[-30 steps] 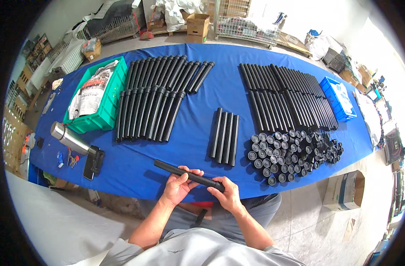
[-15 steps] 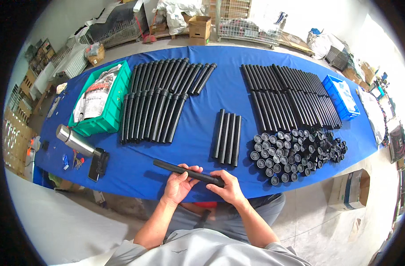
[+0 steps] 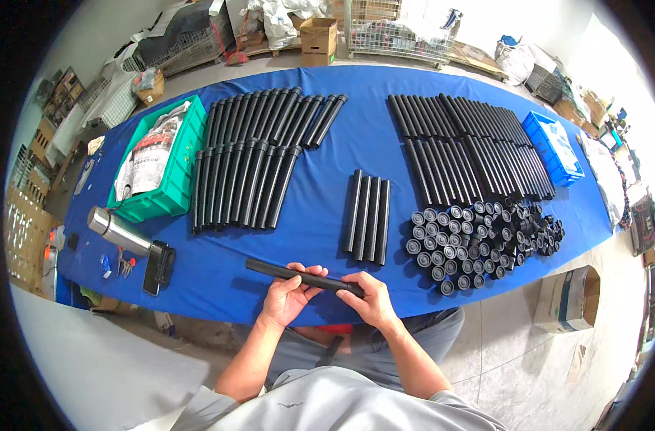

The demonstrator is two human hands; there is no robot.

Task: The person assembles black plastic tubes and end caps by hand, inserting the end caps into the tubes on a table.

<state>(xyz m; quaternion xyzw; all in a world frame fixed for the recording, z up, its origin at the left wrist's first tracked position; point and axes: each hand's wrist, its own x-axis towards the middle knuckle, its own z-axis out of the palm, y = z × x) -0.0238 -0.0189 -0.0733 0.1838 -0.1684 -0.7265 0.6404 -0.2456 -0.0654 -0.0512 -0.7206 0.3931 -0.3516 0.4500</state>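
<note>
2 rows of collared tubes (image 3: 255, 174) lie beside the green crate (image 3: 151, 207) on the left of the worktop (image 3: 319, 205), and I judge those done. Left over, as I read it, are the bare tubes (image 3: 478, 165) ranked at the far right, the loose black caps (image 3: 474, 252) heaped nearer, and 4 set-apart tubes (image 3: 373, 219) in the middle, so the work looks partway along. From my end I see 1 black tube (image 3: 309, 279) held over the worktop's near edge, between both hands. The left hand (image 3: 281, 302) is closed around its middle, thumb on the near side and fingers beyond; the right hand (image 3: 372, 303) pinches the right end narrowly. The fingers cover much of that end, so I cannot tell whether a cap sits fully home.
</note>
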